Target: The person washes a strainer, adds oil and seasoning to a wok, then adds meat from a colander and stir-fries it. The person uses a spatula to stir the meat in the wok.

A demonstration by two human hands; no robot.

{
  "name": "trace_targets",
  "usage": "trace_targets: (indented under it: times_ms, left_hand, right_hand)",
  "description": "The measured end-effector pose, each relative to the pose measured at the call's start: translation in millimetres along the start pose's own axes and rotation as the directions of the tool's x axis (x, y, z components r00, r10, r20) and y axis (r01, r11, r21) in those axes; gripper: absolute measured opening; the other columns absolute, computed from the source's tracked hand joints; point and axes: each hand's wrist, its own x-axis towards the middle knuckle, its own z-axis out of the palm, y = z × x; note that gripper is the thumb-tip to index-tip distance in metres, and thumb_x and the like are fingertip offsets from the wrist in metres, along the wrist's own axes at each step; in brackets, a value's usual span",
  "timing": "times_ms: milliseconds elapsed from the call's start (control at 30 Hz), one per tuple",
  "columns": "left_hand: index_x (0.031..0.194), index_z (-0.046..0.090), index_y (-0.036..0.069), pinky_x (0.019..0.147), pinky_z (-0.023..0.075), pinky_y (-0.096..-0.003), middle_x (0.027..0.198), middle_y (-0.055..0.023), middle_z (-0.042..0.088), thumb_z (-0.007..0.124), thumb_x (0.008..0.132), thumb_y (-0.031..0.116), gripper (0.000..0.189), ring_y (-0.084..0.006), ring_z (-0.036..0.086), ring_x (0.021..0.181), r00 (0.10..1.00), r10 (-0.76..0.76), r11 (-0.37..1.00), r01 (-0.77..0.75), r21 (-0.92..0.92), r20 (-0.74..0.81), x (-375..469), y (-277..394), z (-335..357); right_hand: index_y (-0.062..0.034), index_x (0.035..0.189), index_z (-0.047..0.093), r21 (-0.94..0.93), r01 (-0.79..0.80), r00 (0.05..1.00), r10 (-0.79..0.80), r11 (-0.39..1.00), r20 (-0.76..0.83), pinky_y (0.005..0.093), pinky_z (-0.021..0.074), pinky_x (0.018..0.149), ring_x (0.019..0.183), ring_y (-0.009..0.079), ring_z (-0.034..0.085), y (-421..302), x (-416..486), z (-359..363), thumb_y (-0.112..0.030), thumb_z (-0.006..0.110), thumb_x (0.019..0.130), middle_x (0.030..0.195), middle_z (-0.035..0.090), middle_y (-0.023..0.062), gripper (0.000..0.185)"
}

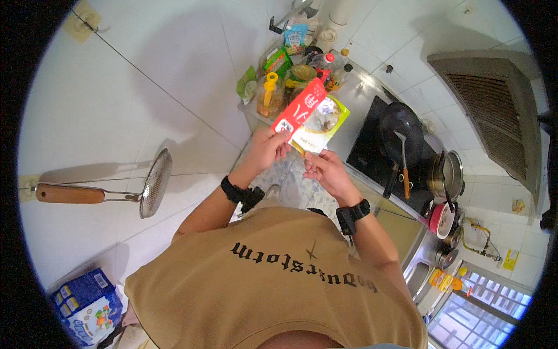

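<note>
A flat plastic food packet (321, 124) is held out in front of me, over the gap between my body and the counter. It has a red printed band, a window with dark bits behind it and a green edge. My left hand (269, 150) pinches the lower end of the red band between thumb and fingers. At the packet's bottom corner, my right hand (324, 169) grips the edge with thumb and forefinger, its other fingers curled. Behind the packet stand an oil jar with a yellow spout (269, 98) and several sauce bottles (333, 72), partly hidden.
To the right, a black wok (399, 131) with a spatula (403, 152) sits on the cooktop (366, 131), beside a steel pot (451, 170). A range hood (488, 113) juts out above. A wooden-handled strainer (154, 183) hangs on the left wall.
</note>
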Motion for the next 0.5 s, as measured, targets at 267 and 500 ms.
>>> trace_targets:
  times_ms: [267, 500]
  left_hand:
    - [0.085, 0.072, -0.001, 0.062, 0.0547, -0.0402, 0.068, -0.0119, 0.072, 0.057, 0.106, 0.041, 0.050, -0.0234, 0.069, 0.060, 0.922, 0.370, 0.571, -0.320, 0.756, 0.110, 80.8, 122.5, -21.9]
    - [0.095, 0.075, -0.001, 0.069, 0.0602, -0.0468, 0.083, -0.0207, 0.076, 0.065, 0.095, 0.019, 0.022, -0.0360, 0.075, 0.069, 0.925, 0.375, 0.224, -0.157, 0.962, 0.064, 209.5, 191.1, -36.3]
  right_hand:
    - [-0.0037, 0.109, 0.072, -0.142, 0.178, 0.981, -0.188, 0.974, -0.056, 0.0288, 0.0604, 0.073, 0.077, 0.0094, 0.065, -24.0, -17.7, 4.4, -0.018, 0.067, 0.105, 0.090, 0.068, 0.0004, 0.016]
    - [-0.0028, 0.106, 0.069, -0.142, 0.268, 0.870, -0.303, 0.953, -0.389, 0.0269, 0.0518, 0.070, 0.076, 0.0106, 0.060, 14.8, -130.5, -62.6, -0.012, 0.065, 0.104, 0.087, 0.065, 0.0014, 0.010]
